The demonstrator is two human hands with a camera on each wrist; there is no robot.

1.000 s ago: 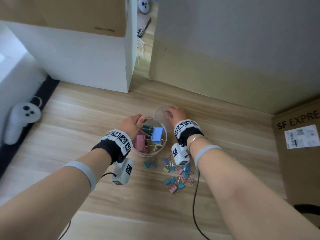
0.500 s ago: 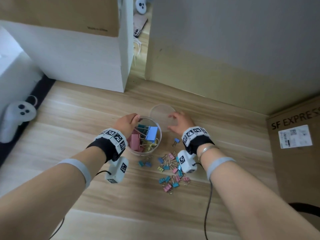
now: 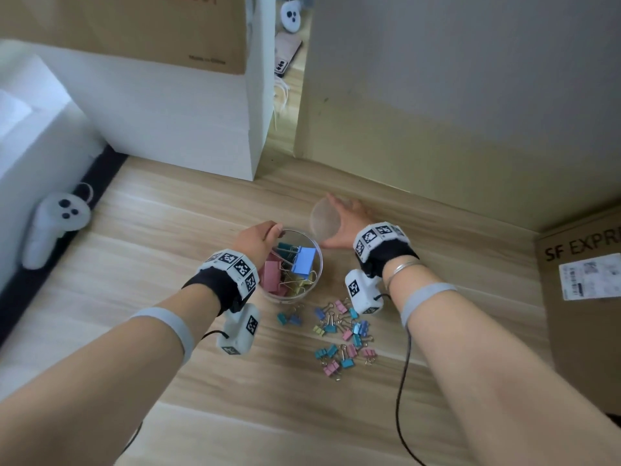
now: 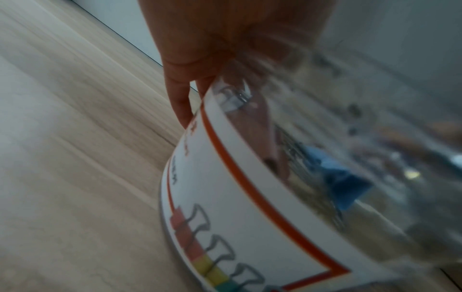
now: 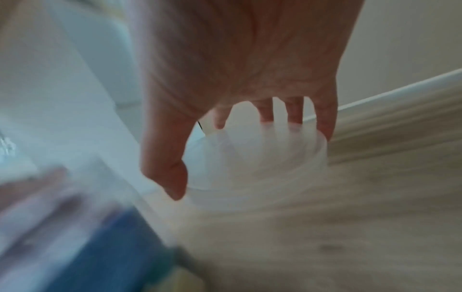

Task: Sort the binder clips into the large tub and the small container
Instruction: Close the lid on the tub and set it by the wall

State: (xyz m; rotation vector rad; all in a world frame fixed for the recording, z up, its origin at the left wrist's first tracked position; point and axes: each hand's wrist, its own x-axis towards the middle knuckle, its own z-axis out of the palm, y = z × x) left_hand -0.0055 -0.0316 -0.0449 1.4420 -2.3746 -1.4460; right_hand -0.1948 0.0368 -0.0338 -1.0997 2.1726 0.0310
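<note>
The wooden floor (image 3: 141, 264) carries all the task items. A cardboard box (image 3: 584, 297) printed "SF EXPRE" stands well to my right, and a white controller (image 3: 53, 223) lies at the far left against the dark strip.

The large tub (image 3: 317, 264) is a clear round container standing upright on the floor just ahead of my left wrist. It holds large binder clips: one blue (image 3: 304, 260), one pink (image 3: 270, 275), one teal, and one yellow near the bottom. The left wrist view shows a white label (image 4: 250, 217) with an orange border and printed clip pictures around the tub wall.

My left hand (image 3: 257, 240) grips the tub at its far-left rim; the fingers (image 4: 180, 102) curl down over the edge and against the outer wall.

The small container (image 3: 325, 218) is a translucent round cup, just beyond the tub and slightly right of it. My right hand (image 3: 349, 227) holds it, thumb (image 5: 172, 177) on one side and the other fingers wrapped round the far wall. I cannot tell whether it rests on the floor or is lifted.

The small binder clips (image 3: 342, 334), pink, blue, teal and yellow, lie scattered on the floor near the tub, between my two forearms.
</note>
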